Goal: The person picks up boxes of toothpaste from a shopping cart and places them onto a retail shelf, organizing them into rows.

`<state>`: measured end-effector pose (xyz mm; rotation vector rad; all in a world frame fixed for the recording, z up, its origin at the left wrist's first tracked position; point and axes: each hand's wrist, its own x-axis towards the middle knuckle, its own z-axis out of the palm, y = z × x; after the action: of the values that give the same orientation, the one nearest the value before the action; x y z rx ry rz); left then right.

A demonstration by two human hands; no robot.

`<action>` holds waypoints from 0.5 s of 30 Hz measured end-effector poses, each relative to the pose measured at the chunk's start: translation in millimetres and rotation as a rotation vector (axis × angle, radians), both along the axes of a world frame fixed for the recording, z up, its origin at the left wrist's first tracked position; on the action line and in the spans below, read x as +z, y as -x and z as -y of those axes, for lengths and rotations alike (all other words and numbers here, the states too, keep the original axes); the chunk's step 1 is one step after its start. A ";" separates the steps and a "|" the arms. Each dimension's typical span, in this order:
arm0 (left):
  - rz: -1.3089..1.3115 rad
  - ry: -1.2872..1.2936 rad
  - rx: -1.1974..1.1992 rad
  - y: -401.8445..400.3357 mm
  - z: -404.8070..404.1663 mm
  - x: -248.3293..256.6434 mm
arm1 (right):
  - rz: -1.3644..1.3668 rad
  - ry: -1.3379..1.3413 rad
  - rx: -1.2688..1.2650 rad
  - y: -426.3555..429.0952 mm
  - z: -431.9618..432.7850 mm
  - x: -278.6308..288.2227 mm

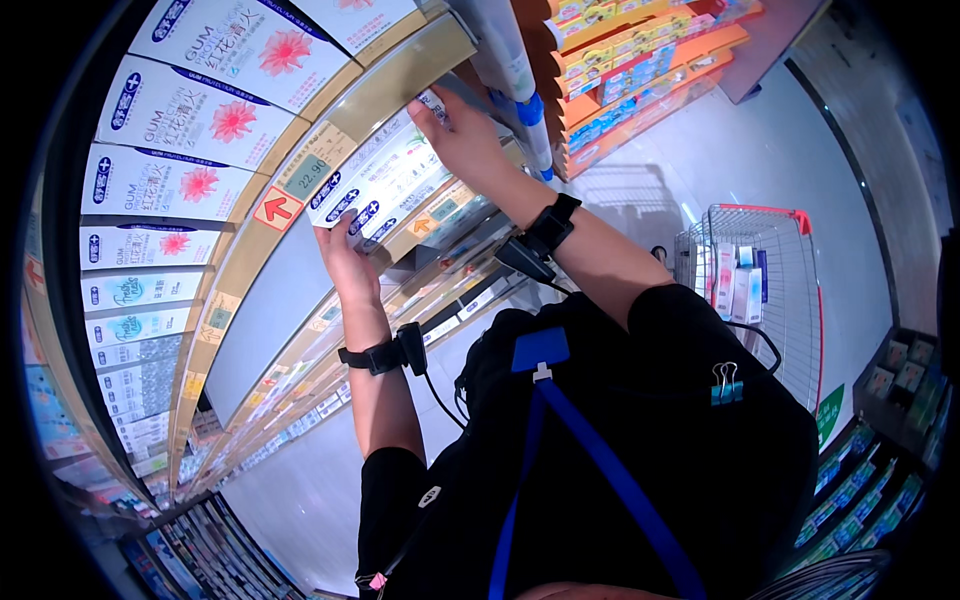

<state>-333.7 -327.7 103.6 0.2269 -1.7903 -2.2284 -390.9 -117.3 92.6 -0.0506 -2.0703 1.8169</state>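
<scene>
Both my hands are at a store shelf, at the two ends of a stack of long white toothpaste boxes (379, 180) with dark blue logos. The fingers of my left hand (349, 259) press on the near left end of the boxes, thumb on top. My right hand (459, 135) grips their far right end, thumb on top and fingers partly hidden behind. The stack lies just beyond a shelf edge (315, 161) with price tags. Black straps with small devices are around both wrists.
Shelves of boxed toothpaste (180, 112) rise at the left. A wire shopping cart (750, 262) holding several boxes stands at the right. An orange display rack (645, 75) is at the top right, beside a white post (510, 67). Lower shelves run beneath my arms.
</scene>
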 end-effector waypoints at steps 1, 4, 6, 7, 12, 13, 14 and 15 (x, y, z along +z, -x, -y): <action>-0.037 0.030 -0.031 0.8 1.3 -1.0 | 0.020 -0.006 0.013 0.8 0.0 -1.0; -0.017 0.054 -0.055 3.2 7.8 -3.8 | -0.012 0.016 0.027 2.8 -1.3 -1.7; -0.016 0.084 -0.090 3.9 12.0 -5.7 | 0.014 0.040 0.047 1.8 -2.5 0.1; -0.022 0.068 -0.111 3.4 14.3 -6.0 | 0.028 0.067 0.056 -0.6 -3.4 1.6; -0.228 0.241 0.165 -16.5 27.2 -3.2 | 0.046 -0.064 -0.060 -40.6 -9.6 9.6; -0.323 0.313 0.238 -23.1 30.4 -1.5 | 0.053 -0.077 -0.072 -58.5 -17.1 8.1; -0.305 0.304 0.208 -31.9 32.9 -0.1 | -0.033 -0.168 -0.040 -79.8 -28.7 5.7; -0.294 0.333 0.131 -43.3 34.1 0.8 | -0.192 -0.261 -0.014 -100.4 -40.0 2.7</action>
<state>-290.4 -361.8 104.4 -0.0486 -1.8819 -1.7375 -290.5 -77.3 95.3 0.1728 -2.1415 1.4658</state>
